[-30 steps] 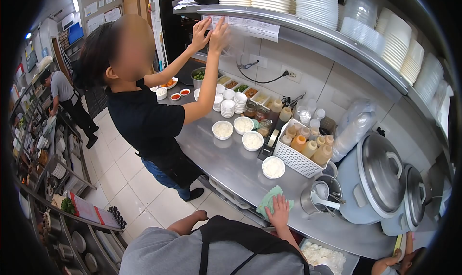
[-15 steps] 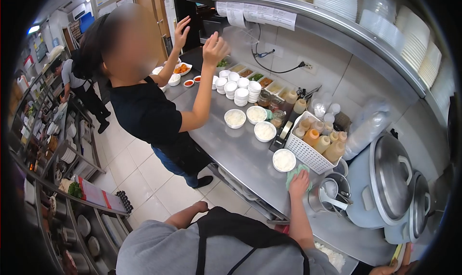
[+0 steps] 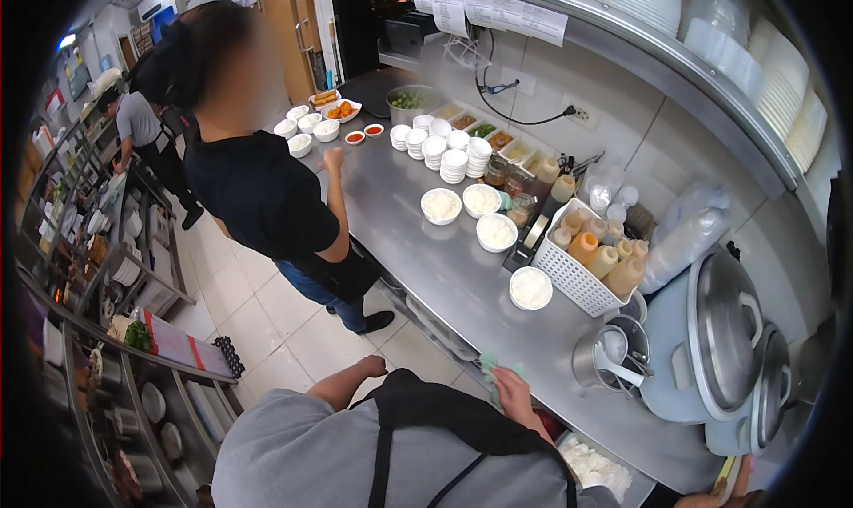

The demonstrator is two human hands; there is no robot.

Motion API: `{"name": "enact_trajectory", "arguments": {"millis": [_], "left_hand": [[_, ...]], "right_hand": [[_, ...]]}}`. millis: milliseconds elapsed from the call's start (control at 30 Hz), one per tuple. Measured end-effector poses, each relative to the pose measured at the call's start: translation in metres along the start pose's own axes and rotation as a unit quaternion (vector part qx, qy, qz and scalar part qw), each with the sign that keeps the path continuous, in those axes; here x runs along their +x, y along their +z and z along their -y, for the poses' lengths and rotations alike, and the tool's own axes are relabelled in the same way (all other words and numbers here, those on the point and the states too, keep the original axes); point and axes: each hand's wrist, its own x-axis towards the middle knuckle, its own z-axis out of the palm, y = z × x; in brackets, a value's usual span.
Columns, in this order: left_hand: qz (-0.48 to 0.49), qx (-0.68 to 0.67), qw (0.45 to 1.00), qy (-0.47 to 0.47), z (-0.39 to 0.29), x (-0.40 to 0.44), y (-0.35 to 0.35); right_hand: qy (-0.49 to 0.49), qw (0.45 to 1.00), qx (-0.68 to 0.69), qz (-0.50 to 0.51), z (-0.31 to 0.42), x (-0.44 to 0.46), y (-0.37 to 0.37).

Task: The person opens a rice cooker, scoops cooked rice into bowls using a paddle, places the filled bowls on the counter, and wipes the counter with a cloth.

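"At the counter's [image 3: 400, 242] front edge, what's the right hand [image 3: 514, 391] doing?"

"Gripping the green cloth [image 3: 488, 366], apparently wiping. Left hand's [image 3: 373, 365] curled; can't tell if it's holding anything."

"And moving the cloth?"

"Calls for clearing the nearest rice bowl [image 3: 530, 289]."

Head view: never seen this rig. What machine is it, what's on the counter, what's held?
No machine: a person works with bare hands. Every picture comes from one camera worn on their head, looking forward and down.

The right hand holds a light green cloth at the edge of the grey metal counter. The left hand hangs away from it; whether it holds anything is unclear.

On the counter are white bowls of rice, stacked small white cups and a white perforated basket of bottles. A co-worker stands beside it.
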Motion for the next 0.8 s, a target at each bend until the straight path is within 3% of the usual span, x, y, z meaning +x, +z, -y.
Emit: {"name": "enact_trajectory", "arguments": {"millis": [67,100,167,200,267,433,500,600,667,800], "left_hand": [[-0.02,-0.01,1.0,-0.001,-0.008,0.003,-0.01],[-0.019,-0.012,1.0,-0.002,-0.01,0.003,-0.014],[-0.027,-0.052,0.998,0.005,-0.011,0.007,-0.015],[-0.042,-0.051,0.998,0.011,-0.012,0.008,-0.015],[-0.046,-0.047,0.997,0.029,-0.009,0.009,-0.009],[-0.037,-0.037,0.998,0.022,0.014,0.008,0.008],[-0.023,-0.046,0.999,0.0,0.027,0.003,0.014],[-0.028,-0.069,0.997,-0.03,0.041,-0.015,0.018],[-0.016,-0.004,1.0,-0.011,0.06,-0.008,0.035],[-0.005,-0.024,0.998,-0.057,0.064,-0.03,0.036]], "right_hand": [[0.084,0.99,0.02,-0.11,-0.003,-0.012,-0.015],[0.083,0.99,0.02,-0.108,-0.003,-0.013,-0.026],[0.105,0.961,-0.134,-0.217,-0.001,-0.011,-0.045],[0.103,0.962,-0.134,-0.216,-0.003,-0.011,-0.044],[0.159,0.919,-0.346,-0.106,-0.011,-0.006,-0.043],[0.087,0.918,-0.38,-0.073,-0.015,0.047,-0.009],[-0.009,0.929,-0.369,-0.019,-0.016,0.077,0.01],[-0.062,0.945,-0.322,0.001,-0.006,0.131,0.034],[-0.081,0.945,-0.318,-0.007,-0.002,0.168,0.052],[-0.127,0.945,-0.302,-0.026,0.0,0.227,0.078]]}}
